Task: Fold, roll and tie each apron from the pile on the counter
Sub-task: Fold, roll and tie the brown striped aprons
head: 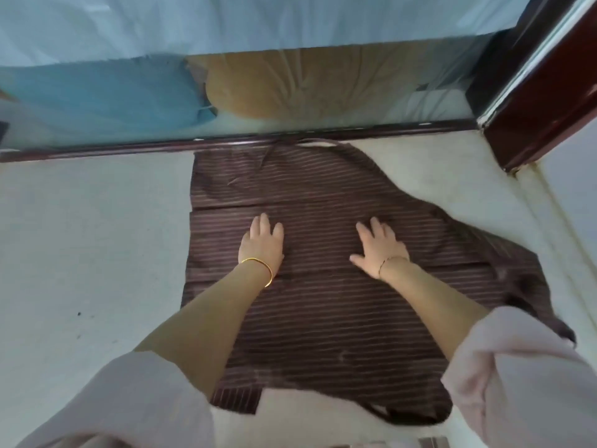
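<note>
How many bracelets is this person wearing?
2: a gold bangle on the left wrist and a thin bracelet on the right wrist. The pushed-up sleeves may hide others.

Dark wood rail [129, 148] runs along worktop [80, 237] far edge. Behind it, thru glass: blue cloth bundle [106, 95] at L, tan bundle [290, 85] just beside it at ctr. Pale sheet [226, 21] hangs above both. Dark red post [533, 92] w/ shiny trim at far R corner. Small dark specks [79, 313] nr L edge.
</note>
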Demonstrator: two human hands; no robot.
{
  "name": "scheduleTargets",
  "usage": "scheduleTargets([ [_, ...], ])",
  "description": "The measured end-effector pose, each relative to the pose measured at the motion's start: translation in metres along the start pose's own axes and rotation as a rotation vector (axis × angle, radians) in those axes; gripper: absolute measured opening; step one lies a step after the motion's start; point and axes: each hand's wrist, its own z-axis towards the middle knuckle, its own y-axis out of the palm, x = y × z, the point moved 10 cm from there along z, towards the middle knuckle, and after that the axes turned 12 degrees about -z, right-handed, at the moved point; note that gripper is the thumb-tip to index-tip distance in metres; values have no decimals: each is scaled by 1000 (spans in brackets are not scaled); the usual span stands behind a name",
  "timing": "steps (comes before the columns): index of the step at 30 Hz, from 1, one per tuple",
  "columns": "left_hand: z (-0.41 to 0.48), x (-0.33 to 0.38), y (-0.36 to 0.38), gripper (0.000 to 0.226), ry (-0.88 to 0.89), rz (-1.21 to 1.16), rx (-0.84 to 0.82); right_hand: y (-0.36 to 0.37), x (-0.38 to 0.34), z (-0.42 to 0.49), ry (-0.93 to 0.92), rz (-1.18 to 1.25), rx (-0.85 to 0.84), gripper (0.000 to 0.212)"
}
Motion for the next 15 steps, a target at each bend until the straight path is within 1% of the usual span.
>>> scheduleTargets([
  [1, -6, 11, -7, 49, 88, -27, 78, -10, 9, 1, 27, 42, 69, 71],
  [2, -15, 24, -11, 38, 188, -95, 104, -23, 14, -2, 48, 61, 169, 64],
  [3, -29, 37, -10, 29, 283, -186, 72, -33, 12, -12, 48, 74, 275, 54],
  [4, -41, 51, -5, 23, 360, -247, -6, -41, 5, -24, 21, 103, 357, 44],
  [5, -60, 63, 4, 19, 425, -256, -96, -39, -7, -43, -22, 147, 387, 34],
  [6, -77, 74, 12, 22, 483, -210, -158, -33, -19, -61, -68, 182, 381, 26],
  [8, -109, 87, 26, 40, 598, -43, -203, -13, -37, -96, -131, 223, 341, 12],
  [9, -125, 90, 35, 47, 661, 58, -221, -3, -43, -112, -149, 236, 321, 9],
  [12, -164, 87, 68, 57, 812, 309, -286, 22, -57, -142, -214, 158, 269, 33],
  [13, -170, 81, 75, 57, 829, 366, -287, 28, -58, -146, -219, 124, 255, 39],
  [15, -180, 68, 85, 57, 812, 427, -258, 43, -56, -160, -208, 55, 235, 43],
])
